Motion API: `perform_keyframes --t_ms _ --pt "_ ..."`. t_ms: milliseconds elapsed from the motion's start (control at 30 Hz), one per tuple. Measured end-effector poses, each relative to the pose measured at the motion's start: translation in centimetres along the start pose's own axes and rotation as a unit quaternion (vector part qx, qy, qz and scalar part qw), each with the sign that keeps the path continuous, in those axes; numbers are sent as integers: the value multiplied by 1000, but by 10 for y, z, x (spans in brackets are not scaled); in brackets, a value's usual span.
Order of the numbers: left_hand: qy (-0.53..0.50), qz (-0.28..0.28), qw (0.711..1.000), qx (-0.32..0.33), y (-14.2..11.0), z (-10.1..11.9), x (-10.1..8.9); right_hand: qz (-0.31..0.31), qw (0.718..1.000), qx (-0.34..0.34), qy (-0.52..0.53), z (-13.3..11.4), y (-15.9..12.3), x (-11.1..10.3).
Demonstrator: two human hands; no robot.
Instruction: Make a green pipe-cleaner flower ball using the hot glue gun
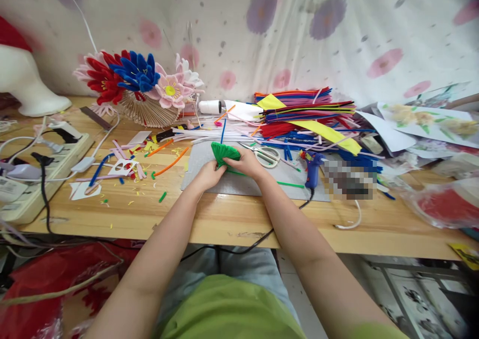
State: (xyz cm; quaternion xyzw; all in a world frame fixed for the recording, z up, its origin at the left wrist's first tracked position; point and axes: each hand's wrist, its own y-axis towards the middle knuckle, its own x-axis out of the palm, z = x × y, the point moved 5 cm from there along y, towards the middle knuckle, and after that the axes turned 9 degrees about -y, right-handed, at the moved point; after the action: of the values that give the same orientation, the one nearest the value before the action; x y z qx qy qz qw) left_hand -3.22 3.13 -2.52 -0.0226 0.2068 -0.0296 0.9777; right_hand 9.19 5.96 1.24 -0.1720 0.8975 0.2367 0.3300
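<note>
Over the grey mat (202,179), both hands hold a bright green fan-shaped pipe-cleaner piece (220,152), its ribs spreading upward. My left hand (211,175) pinches its lower end. My right hand (245,163) grips its right side, thumb and fingers closed on it. A blue pipe cleaner (223,132) sticks up behind the fan; whether it is joined to it I cannot tell. From near the right hand a green pipe cleaner (288,184) stretches rightward across the mat. Scissors with pale handles (267,157) lie just beyond the right hand.
A blue glue gun (312,169) stands at the mat's right, its cable running off the front edge. Bundled coloured pipe cleaners (307,112) lie behind. Fluffy flowers (138,74) rise at back left, near a power strip (48,174). Scraps (162,196) litter the left side.
</note>
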Motion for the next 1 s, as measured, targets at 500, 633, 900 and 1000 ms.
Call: perform_keyframes --t_ms 500,633,900,1000 --pt "-45 0 997 -58 -9 0 1 -14 999 1 -37 -2 -2 6" --pt "-231 17 966 -111 -8 -5 3 -12 1000 2 -26 -1 1 5" --pt "-487 -152 833 -215 -20 13 2 23 984 62 164 10 1 -12" --pt "-506 -157 821 -211 -22 15 2 17 972 73 224 12 0 -12"
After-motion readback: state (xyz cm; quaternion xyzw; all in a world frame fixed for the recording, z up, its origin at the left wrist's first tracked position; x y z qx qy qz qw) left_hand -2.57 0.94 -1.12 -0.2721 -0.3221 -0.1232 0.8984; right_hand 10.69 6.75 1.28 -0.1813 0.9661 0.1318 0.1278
